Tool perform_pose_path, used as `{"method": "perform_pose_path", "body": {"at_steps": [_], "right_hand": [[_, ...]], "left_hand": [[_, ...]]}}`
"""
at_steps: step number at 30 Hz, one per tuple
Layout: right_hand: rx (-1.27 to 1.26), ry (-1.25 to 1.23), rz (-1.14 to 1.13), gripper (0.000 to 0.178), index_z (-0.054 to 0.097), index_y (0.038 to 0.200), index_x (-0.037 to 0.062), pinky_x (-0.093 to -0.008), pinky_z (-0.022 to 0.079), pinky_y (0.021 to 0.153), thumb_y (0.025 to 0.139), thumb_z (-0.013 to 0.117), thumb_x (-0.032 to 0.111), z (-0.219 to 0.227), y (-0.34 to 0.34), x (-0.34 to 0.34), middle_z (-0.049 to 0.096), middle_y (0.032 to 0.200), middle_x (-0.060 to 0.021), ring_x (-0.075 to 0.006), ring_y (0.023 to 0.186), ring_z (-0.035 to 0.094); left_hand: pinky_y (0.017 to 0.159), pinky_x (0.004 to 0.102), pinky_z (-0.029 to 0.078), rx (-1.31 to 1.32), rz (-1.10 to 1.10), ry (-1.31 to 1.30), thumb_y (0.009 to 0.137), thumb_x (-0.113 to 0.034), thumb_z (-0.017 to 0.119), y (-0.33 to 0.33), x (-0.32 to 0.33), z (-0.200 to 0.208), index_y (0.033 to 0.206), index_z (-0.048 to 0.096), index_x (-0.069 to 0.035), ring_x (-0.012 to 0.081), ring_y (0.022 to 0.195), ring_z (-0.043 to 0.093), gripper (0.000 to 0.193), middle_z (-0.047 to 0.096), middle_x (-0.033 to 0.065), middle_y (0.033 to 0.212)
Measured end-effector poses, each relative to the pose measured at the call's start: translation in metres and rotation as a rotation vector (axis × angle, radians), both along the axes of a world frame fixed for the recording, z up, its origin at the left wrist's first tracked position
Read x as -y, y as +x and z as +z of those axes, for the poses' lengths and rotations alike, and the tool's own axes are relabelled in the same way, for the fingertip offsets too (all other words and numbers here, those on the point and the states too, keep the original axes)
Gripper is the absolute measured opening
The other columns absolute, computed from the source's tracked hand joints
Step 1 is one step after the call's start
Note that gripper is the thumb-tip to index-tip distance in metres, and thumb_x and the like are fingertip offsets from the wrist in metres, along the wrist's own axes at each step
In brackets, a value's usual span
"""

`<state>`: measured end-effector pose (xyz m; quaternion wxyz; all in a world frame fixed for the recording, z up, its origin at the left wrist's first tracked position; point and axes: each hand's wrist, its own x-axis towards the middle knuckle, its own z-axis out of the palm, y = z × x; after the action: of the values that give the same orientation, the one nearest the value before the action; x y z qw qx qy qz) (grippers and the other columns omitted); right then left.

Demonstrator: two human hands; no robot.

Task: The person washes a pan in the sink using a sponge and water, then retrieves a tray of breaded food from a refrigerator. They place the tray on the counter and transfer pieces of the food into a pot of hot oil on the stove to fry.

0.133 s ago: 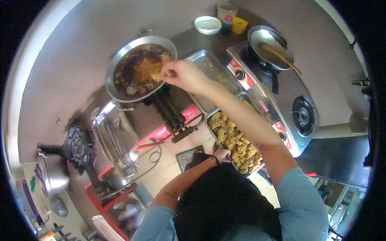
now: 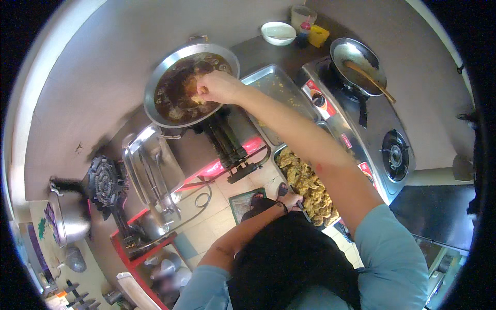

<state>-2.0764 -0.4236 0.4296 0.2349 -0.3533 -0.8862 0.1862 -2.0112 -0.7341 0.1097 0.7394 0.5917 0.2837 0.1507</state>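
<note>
Over the wide metal wok [image 2: 150, 95] of dark, bubbling oil [image 2: 178, 85], my right hand [image 2: 217, 87] is closed with its fingers pointing down. A yellow-brown battered chicken piece [image 2: 197, 99] shows at the fingertips, right at the oil. My right forearm crosses above a deep tray [image 2: 279, 155] heaped with similar battered chicken pieces [image 2: 310, 194]. Low beside that tray, my left hand [image 2: 292, 201] is closed on its near left rim, where a dark strip shows by the fingers; part of the grip is hidden.
An emptier metal tray [image 2: 274, 77] with crumbs lies right of the wok. Beyond stands a two-burner stove [image 2: 330, 111] with a pan [image 2: 382, 77] and wooden spatula [image 2: 369, 80]. Left of the wok, a small tray [image 2: 173, 173] holds tongs; a spare burner [image 2: 103, 181] sits farther left.
My right hand has moved left, farther over the oil, with the chicken piece at its fingertips. The whole view has shifted slightly; my left hand stays by the tray.
</note>
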Motion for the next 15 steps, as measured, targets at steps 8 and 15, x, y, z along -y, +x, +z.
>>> {"method": "perform_pose_path", "body": {"at_steps": [8,15], "right_hand": [[0.110,0.024,-0.051,0.016,0.066,0.085,0.0077,-0.0408,0.048,0.073,0.075,0.066,0.020,-0.017,-0.013,-0.026,0.066,0.081,-0.0105,-0.0297,0.079,0.063],[-0.222,-0.118,-0.339,0.018,0.066,0.097,0.0086,-0.0355,0.050,0.074,0.083,0.058,0.018,0.016,0.138,0.080,0.066,0.090,-0.0130,-0.0263,0.083,0.063]], "left_hand": [[0.061,0.0373,0.057,-0.140,0.342,-0.894,0.071,-0.009,0.061,0.016,-0.005,-0.001,0.077,0.049,-0.009,0.0139,0.067,0.053,0.014,0.048,0.0028,0.073],[0.061,0.0444,0.046,-0.174,-0.191,0.447,0.065,-0.043,0.073,0.001,-0.012,-0.033,0.084,0.058,-0.009,0.0343,0.073,0.060,0.043,0.060,0.0133,0.080]]}}
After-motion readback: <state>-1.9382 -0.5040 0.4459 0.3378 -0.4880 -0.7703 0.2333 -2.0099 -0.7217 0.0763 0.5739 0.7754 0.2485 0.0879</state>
